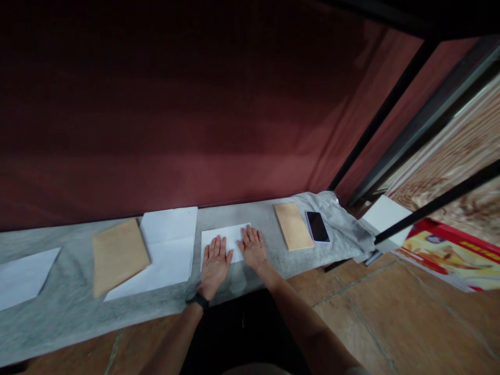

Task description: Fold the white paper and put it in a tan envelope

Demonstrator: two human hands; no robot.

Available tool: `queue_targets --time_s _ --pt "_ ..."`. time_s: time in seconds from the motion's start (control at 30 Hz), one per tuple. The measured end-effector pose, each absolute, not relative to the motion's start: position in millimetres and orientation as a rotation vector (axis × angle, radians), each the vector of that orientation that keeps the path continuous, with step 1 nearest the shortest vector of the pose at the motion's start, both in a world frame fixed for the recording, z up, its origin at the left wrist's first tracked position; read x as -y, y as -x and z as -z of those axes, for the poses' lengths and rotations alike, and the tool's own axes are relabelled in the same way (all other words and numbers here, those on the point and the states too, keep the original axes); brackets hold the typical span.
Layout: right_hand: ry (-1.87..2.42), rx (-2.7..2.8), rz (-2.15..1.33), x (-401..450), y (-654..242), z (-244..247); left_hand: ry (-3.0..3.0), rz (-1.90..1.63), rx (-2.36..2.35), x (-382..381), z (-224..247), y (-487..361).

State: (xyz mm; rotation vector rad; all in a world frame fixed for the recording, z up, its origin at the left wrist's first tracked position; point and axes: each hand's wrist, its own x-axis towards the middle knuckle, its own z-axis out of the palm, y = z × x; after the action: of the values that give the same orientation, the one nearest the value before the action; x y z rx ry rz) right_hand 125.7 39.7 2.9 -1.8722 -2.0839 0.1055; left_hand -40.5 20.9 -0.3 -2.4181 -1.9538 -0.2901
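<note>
A white sheet of paper (234,234) lies flat on the grey cloth-covered table (156,307) in front of me. My left hand (215,262) rests palm down on its left part, fingers spread, with a dark watch on the wrist. On the sheet's right edge lies my right hand (253,247), also palm down with the fingers apart. Neither hand grips anything. Left of the sheet are larger white papers (172,255), partly covered by a brown envelope (119,254).
Right of my hands lie a tan wooden-looking block (294,226) and a phone (317,227). Another white sheet (23,276) is at the far left. Black metal bars (390,107) rise at the right, near a red and yellow box (453,252) beyond the table's end.
</note>
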Motion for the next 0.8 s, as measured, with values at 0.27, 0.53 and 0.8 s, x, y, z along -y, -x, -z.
queue_targets --time_s 0.27,0.53,0.8 --pt "2.07 1.841 -0.279 -40 -148 -27 2.392 0.266 1.977 -21 -3 39" --pt "2.242 1.677 -0.463 -52 -140 -41 2.406 0.25 1.957 -21 -4 42" --pt "2.22 1.675 -0.505 -23 -160 -38 2.475 0.229 1.855 -12 -1 31"
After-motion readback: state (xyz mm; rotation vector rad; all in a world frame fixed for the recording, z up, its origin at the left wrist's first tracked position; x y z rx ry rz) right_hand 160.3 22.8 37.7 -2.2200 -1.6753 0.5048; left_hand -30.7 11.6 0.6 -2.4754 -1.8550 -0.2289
